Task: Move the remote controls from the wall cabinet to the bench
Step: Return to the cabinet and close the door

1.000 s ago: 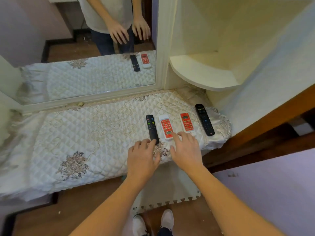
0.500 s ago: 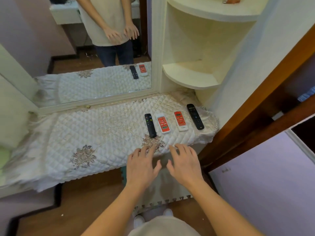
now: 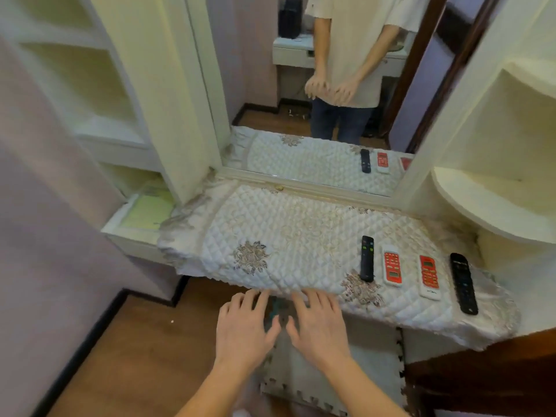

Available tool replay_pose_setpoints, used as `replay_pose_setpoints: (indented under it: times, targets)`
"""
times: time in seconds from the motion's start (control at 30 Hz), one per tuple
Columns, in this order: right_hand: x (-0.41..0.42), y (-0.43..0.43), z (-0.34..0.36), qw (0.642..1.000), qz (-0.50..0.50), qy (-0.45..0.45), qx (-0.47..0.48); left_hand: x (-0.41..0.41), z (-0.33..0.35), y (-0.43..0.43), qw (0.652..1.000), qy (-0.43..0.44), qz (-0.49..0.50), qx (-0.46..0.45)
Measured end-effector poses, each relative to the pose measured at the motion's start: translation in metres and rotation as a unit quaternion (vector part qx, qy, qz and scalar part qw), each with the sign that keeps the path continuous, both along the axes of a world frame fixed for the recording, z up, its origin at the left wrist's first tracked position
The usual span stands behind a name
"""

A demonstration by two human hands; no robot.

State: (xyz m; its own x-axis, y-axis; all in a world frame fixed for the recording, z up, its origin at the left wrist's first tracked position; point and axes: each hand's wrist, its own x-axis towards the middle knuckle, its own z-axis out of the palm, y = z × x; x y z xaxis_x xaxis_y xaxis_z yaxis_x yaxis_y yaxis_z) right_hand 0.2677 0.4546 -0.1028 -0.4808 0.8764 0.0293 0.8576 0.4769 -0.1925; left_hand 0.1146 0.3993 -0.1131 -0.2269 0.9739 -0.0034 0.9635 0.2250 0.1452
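Several remote controls lie side by side on the right part of the quilted bench [image 3: 270, 236]: a slim black remote [image 3: 367, 258], a white-and-red remote [image 3: 392, 265], a second white-and-red remote [image 3: 429, 277] and a long black remote [image 3: 463, 283] at the far right. My left hand [image 3: 245, 329] and my right hand [image 3: 319, 328] hover palm down in front of the bench's front edge, fingers spread, holding nothing. Both are left of and nearer than the remotes.
A large mirror [image 3: 331, 100] behind the bench reflects a person and the remotes. Cream cabinet shelves [image 3: 493, 203] stand at the right, with more shelves [image 3: 99, 124] at the left. A foam floor mat [image 3: 331, 383] lies on the wooden floor below my hands.
My hands have pulled back from the remotes to the bench's front edge. The view has swung left and up, so the remotes now sit at the right.
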Motion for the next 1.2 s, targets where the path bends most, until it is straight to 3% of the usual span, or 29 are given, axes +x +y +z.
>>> replay_pose_setpoints:
  times: [0.27, 0.5, 0.8, 1.2]
  targets:
    - [-0.136, -0.039, 0.005, 0.975, 0.215, 0.038, 0.03, -0.093, 0.01, -0.099, 0.973, -0.023, 0.228, 0.038]
    - [-0.214, -0.099, 0.006, 0.913, 0.404, 0.051, 0.028, -0.114, 0.02, -0.19, 0.91, -0.016, 0.412, 0.05]
    - [-0.222, -0.179, -0.003, 0.784, 0.619, 0.049, 0.018, -0.052, 0.026, -0.29, 0.779, -0.005, 0.624, 0.06]
    - [-0.167, -0.285, 0.012, 0.606, 0.792, 0.074, 0.001, 0.089, 0.035, -0.377, 0.597, 0.05, 0.8, 0.026]
